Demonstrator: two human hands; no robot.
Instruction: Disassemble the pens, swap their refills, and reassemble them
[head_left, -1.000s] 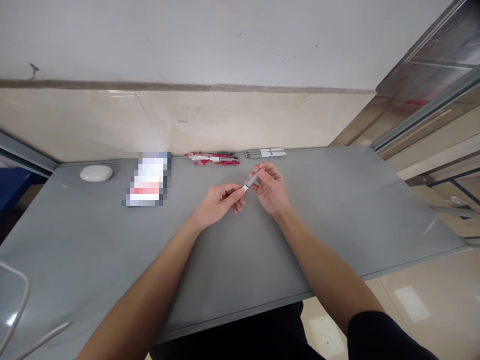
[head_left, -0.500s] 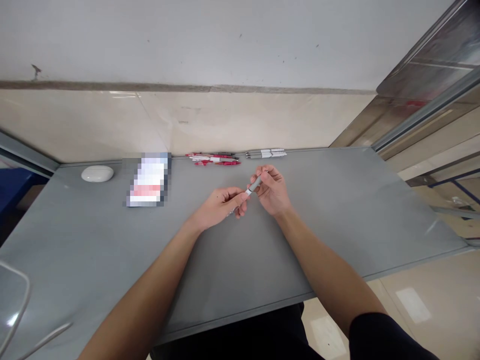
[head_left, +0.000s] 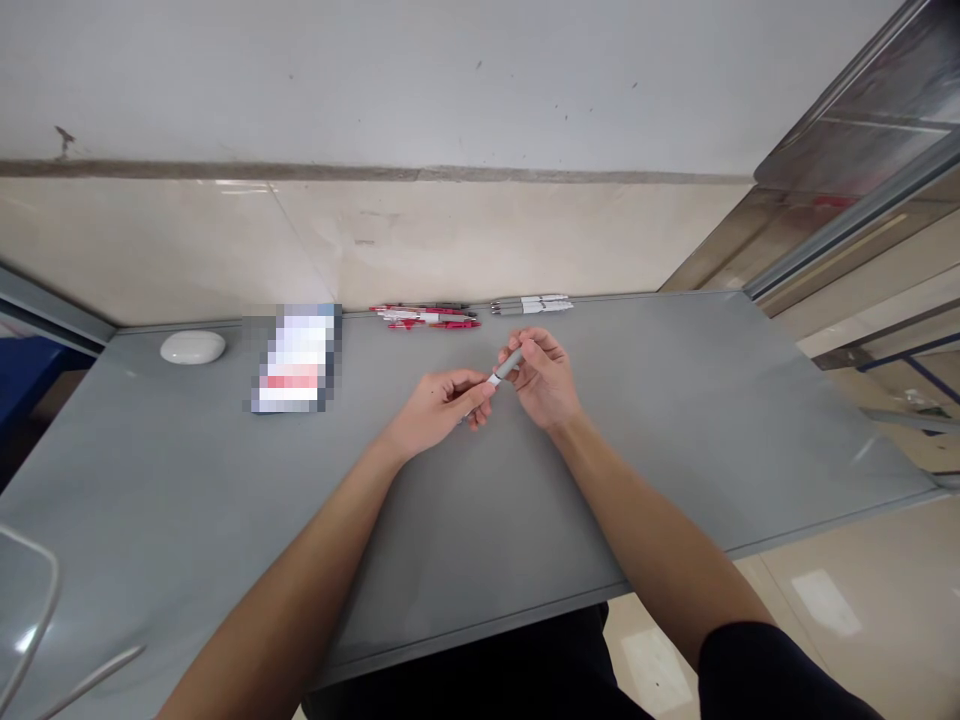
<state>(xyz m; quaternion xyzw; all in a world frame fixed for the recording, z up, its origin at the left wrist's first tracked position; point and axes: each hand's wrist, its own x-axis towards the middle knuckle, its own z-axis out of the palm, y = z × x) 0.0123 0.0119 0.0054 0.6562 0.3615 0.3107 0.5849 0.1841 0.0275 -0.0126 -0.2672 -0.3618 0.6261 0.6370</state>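
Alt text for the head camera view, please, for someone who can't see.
Left hand and right hand hold a gray pen over a table. Behind lie red and white pens and gray and white pens; at left, a pixelated screen and white oval object.

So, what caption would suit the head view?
Left hand and right hand hold a pen over a desk, more pens behind.

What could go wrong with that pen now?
The gray-and-white pen is only in the fingers of the left hand and the right hand, above the desk. It might slip out and roll away.

Also, the red and white pens lie close beside the other gray-and-white pens. A bump could perhaps mix them up.
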